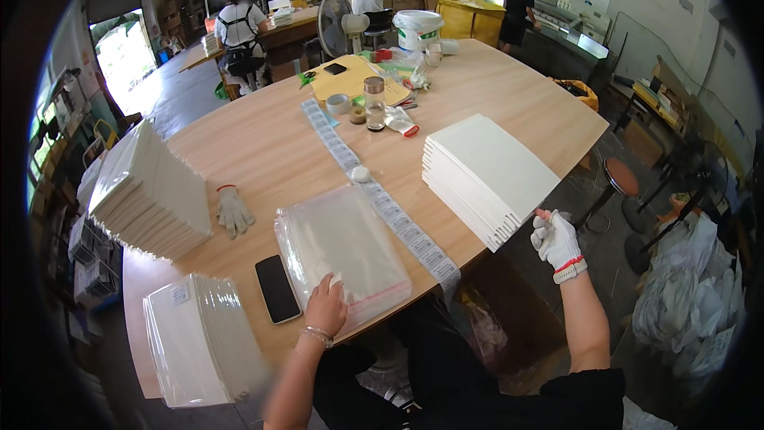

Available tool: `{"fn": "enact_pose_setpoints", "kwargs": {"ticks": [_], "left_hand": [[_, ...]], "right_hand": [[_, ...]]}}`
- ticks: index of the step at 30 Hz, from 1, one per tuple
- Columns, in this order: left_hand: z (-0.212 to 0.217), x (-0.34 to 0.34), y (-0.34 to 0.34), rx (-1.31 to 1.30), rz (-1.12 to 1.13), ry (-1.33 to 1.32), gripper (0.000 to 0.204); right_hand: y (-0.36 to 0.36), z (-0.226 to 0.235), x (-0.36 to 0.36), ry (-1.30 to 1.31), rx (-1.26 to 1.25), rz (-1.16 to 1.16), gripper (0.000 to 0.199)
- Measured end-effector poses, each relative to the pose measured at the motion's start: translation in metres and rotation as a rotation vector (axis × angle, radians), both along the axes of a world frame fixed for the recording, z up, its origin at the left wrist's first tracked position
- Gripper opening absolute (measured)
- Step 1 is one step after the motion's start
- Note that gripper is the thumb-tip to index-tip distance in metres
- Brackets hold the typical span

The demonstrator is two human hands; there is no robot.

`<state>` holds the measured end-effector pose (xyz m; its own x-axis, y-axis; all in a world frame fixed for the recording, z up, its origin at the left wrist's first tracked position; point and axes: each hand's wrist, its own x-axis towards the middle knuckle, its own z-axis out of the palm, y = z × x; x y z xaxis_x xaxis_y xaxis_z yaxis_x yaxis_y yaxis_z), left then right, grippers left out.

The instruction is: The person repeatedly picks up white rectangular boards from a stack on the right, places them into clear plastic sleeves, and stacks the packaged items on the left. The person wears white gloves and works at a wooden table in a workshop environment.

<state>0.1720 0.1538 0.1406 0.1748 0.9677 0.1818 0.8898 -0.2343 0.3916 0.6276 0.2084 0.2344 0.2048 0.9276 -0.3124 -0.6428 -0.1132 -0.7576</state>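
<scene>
My bare left hand (325,306) rests flat on the near edge of a pile of clear plastic bags (342,248) lying on the wooden table (270,143). My right hand (556,240), in a white work glove, is raised beside the near corner of a stack of white booklets (487,175), with its fingertips at the stack's edge. It holds nothing that I can see. A black phone (277,288) lies just left of the bags. A long strip of labels (374,191) runs diagonally across the table between bags and stack.
A fanned row of white booklets (147,191) and a bagged pile (199,338) sit at the left. A spare glove (233,211), a bottle (375,102), tape rolls and a yellow envelope (354,78) lie farther off. A stool (621,179) stands right. Several people work in the background.
</scene>
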Motion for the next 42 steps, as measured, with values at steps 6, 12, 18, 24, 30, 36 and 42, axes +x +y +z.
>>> {"fn": "enact_pose_setpoints", "kwargs": {"ticks": [6, 12, 18, 24, 30, 36, 42], "left_hand": [[-0.012, 0.019, 0.017, -0.159, -0.019, 0.429, 0.021], [-0.034, 0.013, 0.028, -0.090, 0.023, 0.462, 0.017], [-0.036, 0.011, 0.024, -0.099, -0.093, 0.469, 0.015], [-0.032, 0.014, 0.031, -0.041, 0.045, 0.419, 0.013], [-0.048, -0.016, 0.023, 0.091, -0.038, 0.191, 0.018], [0.000, 0.002, -0.002, -0.068, 0.572, -0.306, 0.030], [-0.010, -0.001, -0.013, -0.445, 0.355, -0.980, 0.022]], "right_hand": [[0.022, 0.005, 0.008, 0.223, 0.006, -0.044, 0.023], [0.051, 0.045, 0.000, -0.404, -0.275, 0.073, 0.024], [-0.002, 0.022, -0.037, -0.670, 0.129, -0.064, 0.015], [-0.113, -0.020, -0.083, -0.538, 0.083, 0.505, 0.023], [-0.161, -0.059, -0.130, -0.203, -0.246, 0.582, 0.021], [-0.173, -0.081, -0.145, 0.172, -0.451, 0.447, 0.018], [-0.178, -0.059, -0.164, 0.151, -0.439, 0.459, 0.013]]}}
